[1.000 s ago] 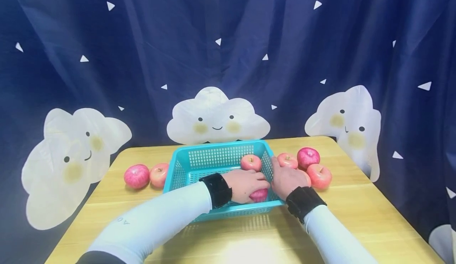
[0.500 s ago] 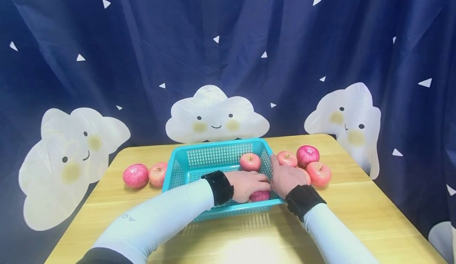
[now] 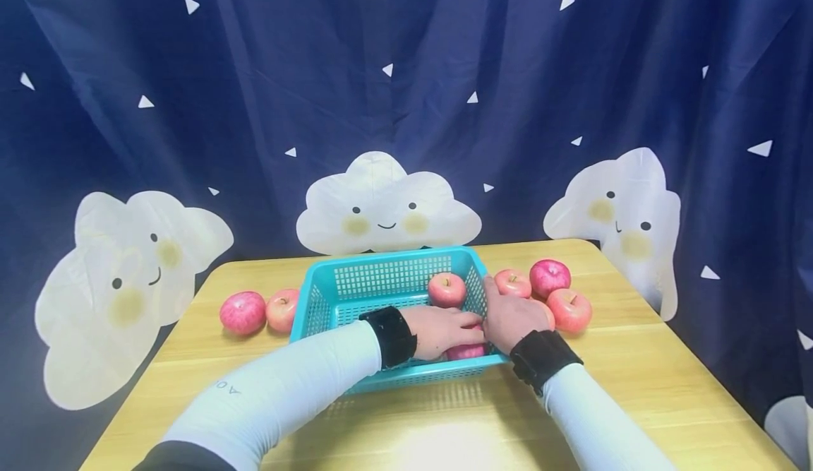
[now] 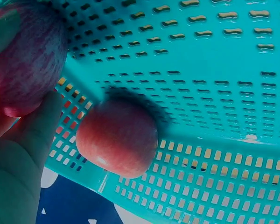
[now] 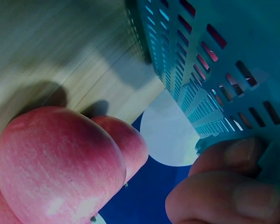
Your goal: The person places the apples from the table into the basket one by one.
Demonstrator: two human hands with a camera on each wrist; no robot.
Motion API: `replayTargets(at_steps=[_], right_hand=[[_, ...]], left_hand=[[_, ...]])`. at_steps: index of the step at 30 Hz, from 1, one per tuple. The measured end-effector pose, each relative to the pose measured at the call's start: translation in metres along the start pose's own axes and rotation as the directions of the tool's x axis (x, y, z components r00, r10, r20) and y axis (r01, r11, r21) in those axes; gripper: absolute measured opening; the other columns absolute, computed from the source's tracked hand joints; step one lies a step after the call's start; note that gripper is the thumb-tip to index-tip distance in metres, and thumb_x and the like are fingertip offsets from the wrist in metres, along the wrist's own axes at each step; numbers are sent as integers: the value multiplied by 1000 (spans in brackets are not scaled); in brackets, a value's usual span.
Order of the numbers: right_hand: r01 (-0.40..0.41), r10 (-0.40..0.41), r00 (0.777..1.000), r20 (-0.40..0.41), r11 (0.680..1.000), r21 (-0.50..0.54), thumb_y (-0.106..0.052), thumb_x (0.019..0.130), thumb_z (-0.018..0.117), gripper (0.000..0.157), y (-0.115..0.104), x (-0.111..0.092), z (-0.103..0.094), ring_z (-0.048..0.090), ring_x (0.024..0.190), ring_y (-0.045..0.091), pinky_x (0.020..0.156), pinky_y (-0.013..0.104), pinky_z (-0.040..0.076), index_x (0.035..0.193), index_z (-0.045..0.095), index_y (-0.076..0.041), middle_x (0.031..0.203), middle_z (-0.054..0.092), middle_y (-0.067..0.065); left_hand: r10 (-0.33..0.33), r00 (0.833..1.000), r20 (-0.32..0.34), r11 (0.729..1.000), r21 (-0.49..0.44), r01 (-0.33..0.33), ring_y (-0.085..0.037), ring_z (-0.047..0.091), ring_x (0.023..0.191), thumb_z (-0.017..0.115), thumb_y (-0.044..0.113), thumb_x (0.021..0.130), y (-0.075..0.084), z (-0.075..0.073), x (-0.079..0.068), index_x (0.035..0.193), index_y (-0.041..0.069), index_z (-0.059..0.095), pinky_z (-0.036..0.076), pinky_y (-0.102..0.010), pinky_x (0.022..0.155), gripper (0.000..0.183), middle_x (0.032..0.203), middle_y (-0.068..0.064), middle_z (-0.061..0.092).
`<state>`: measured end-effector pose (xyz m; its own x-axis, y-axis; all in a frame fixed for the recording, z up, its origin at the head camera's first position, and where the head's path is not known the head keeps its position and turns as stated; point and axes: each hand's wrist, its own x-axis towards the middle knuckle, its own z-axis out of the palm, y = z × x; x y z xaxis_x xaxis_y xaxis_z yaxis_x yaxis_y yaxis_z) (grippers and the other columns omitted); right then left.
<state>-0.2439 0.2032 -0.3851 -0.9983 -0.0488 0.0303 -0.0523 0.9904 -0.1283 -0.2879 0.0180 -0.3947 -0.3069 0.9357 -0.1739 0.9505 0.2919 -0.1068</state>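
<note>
In the head view my left hand (image 3: 438,331) is inside the turquoise plastic basket (image 3: 394,258), at its front right corner. Its fingers curl around a dark pink apple (image 3: 466,351); the left wrist view shows the thumb and fingers around that apple (image 4: 35,58). Behind it in the basket sits a lighter red apple (image 3: 447,290), against the wall in the left wrist view. My right hand (image 3: 511,321) grips the basket's right rim, with bent fingers (image 5: 233,196) at the slotted wall in the right wrist view. It partly covers an apple just outside.
Right of the basket, apples cluster on the wooden table (image 3: 635,372), among them a dark pink apple (image 3: 550,277) and a red apple (image 3: 569,310). Left of it lie a pink apple (image 3: 243,313) and a paler apple (image 3: 282,308). A blue curtain (image 3: 406,68) hangs behind.
My left hand and the dark pink apple have shifted slightly right toward the basket's right wall. The right hand stays on the rim, and the other apples keep their places.
</note>
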Motion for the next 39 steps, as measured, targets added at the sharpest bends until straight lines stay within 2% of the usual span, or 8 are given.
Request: replayTargets(at_steps=[5,11,16,22,27,30,35,39], right_hand=[[4,-4,1000,9,1000,-11,-29,91,67,76,-1,-1,0,62,66,31,56,44,49,157,34,-10,81,67,10],[0,0,1000,-11,1000,-14,-30,91,66,75,-1,1,-3,65,72,34,58,48,49,157,35,-12,95,72,13],[-7,7,1000,-5,1000,-9,-31,92,65,75,-1,1,-2,67,76,35,58,48,49,157,34,-12,94,72,13],[6,-6,1000,-13,1000,-3,-27,90,65,75,0,1,-1,68,77,34,58,48,50,156,35,-10,93,72,13],[11,-11,1000,-27,1000,11,-24,89,65,74,2,-1,1,67,72,33,57,48,50,155,36,-9,89,71,13],[11,-11,1000,-27,1000,15,-24,90,64,72,2,-1,2,66,70,34,57,49,51,155,36,-9,88,70,14],[1,-1,1000,-9,1000,6,-24,92,62,72,1,-3,2,65,69,34,58,49,51,156,35,-9,79,66,11],[-13,13,1000,5,1000,15,-25,93,62,72,1,-4,2,64,71,34,62,50,53,157,33,-10,76,64,11]], left_hand=[[15,1000,-14,999,-38,-15,-12,48,128,80,24,87,-4,5,0,155,43,38,45,-24,102,82,151,9,40],[26,1000,-14,998,-63,-27,-13,42,137,77,25,90,-3,-2,-2,156,43,35,41,-27,108,80,156,9,36],[34,999,-24,998,-54,-36,-14,41,139,72,27,94,1,-8,-5,155,41,40,40,-28,109,70,158,5,35],[28,999,-31,999,-30,-29,-15,39,142,73,26,94,1,-9,-10,156,39,40,40,-28,109,71,161,3,33],[29,998,-47,999,-23,-31,-12,44,136,75,28,92,-1,-7,-14,156,38,38,46,-23,101,74,156,3,38],[-9,1000,-30,1000,-30,8,-13,45,136,77,31,90,-1,-5,-19,156,38,37,47,-25,101,77,156,4,38],[-81,997,6,996,-47,81,-17,43,141,76,34,91,-3,-7,-32,156,36,37,43,-31,107,76,159,2,37],[-110,994,3,991,-82,110,-17,42,142,75,34,92,-6,-10,-43,157,33,37,40,-32,110,75,160,1,37]])
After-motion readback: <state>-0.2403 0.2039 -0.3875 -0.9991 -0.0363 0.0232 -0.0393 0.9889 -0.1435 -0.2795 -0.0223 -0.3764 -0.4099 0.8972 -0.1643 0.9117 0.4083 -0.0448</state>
